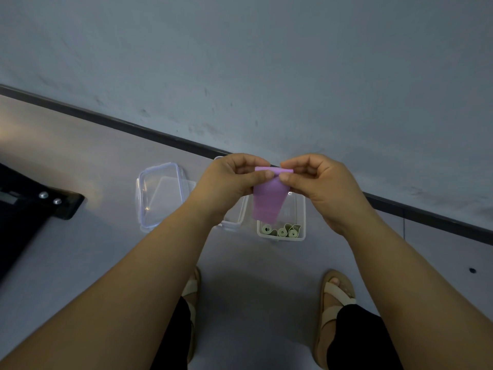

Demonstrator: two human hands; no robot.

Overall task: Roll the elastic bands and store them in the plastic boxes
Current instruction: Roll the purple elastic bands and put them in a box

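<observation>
Both hands pinch the top edge of a purple band (266, 201) in mid-air above the floor (106, 249): the left hand (229, 182) grips its left corner between thumb and curled fingers, and the right hand (317, 182) grips the right corner in the same way. The top edge is turned into a small roll between them while the rest hangs down loose. Directly below, an open clear box (300, 209) on the floor holds three rolled green bands (282, 231) at its near end. A second clear box (234, 221) sits just left of it, mostly hidden by the left hand, and a clear lid (160, 193) lies further left. Sandalled feet (338, 292) stand nearer the camera; a black bracket (32, 204) juts in at far left.
</observation>
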